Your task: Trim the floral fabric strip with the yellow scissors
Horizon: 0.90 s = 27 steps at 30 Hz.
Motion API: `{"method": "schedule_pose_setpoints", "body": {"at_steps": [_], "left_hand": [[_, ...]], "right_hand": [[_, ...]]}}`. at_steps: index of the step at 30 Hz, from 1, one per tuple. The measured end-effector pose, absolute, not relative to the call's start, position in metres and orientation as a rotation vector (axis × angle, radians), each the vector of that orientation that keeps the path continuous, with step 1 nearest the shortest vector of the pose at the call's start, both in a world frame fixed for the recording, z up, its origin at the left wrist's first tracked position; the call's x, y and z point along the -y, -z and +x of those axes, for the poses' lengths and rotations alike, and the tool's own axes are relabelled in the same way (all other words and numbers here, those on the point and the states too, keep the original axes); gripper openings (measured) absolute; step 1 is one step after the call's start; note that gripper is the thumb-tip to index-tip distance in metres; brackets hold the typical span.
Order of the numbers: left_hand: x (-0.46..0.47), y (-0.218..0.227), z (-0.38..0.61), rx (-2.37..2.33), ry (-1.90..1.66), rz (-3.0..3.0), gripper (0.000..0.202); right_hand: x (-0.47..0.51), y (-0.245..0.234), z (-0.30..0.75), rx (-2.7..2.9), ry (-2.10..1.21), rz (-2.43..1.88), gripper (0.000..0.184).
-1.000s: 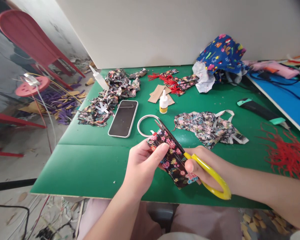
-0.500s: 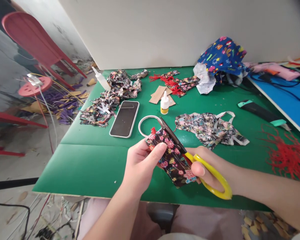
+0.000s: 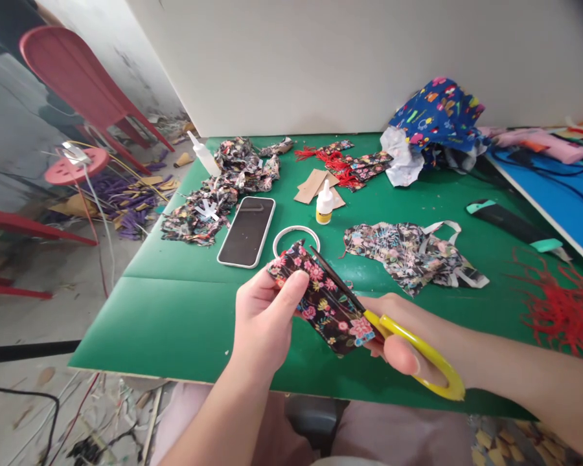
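My left hand [image 3: 267, 310] is closed on a flat black floral fabric piece [image 3: 328, 301], its thumb pressed across the upper left part. In my right hand [image 3: 393, 340] are scissors with yellow handles [image 3: 420, 353] and dark blades. The blades lie along the fabric's upper right edge, tips toward its top; whether they are cutting it I cannot tell. My right fingertips sit under the lower right corner of the fabric. Just behind the fabric a white ring [image 3: 296, 230] lies on the table. Beyond it stands a small glue bottle [image 3: 324, 206] with a yellow label.
On the green table [image 3: 175, 310] are a phone [image 3: 247, 232], floral scraps [image 3: 233, 168], brown card pieces [image 3: 312, 186], a floral cloth remnant [image 3: 412, 255], a utility knife [image 3: 515, 226] and red threads [image 3: 561, 310]. Blue patterned cloth [image 3: 437, 113] is heaped at the back right.
My left hand and the fabric have shifted slightly left, while my right hand and the scissors have moved slightly right and down. The red bit at the fabric's top corner no longer shows.
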<state>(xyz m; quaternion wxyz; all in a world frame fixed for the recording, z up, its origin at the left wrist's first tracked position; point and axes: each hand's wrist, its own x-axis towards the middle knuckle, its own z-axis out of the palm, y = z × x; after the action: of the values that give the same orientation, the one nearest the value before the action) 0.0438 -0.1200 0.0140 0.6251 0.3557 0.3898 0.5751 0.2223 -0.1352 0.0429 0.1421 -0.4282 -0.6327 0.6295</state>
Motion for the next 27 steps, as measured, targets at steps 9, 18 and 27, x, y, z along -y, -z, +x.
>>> {"method": "schedule_pose_setpoints", "body": {"at_steps": [9,18,27], "left_hand": [[0.121,-0.014,0.042,-0.903,-1.295,0.834,0.007],[0.122,-0.015,0.044,-0.927,-1.274,0.807,0.006],[0.122,-0.021,0.048,-1.057,-1.268,0.784,0.02]], "right_hand": [[0.136,-0.041,0.222,1.838,-1.76,-1.286,0.066],[0.135,-0.037,0.222,1.839,-1.73,-1.16,0.06],[0.139,-0.034,0.224,1.746,-1.814,-1.085,0.063]]}}
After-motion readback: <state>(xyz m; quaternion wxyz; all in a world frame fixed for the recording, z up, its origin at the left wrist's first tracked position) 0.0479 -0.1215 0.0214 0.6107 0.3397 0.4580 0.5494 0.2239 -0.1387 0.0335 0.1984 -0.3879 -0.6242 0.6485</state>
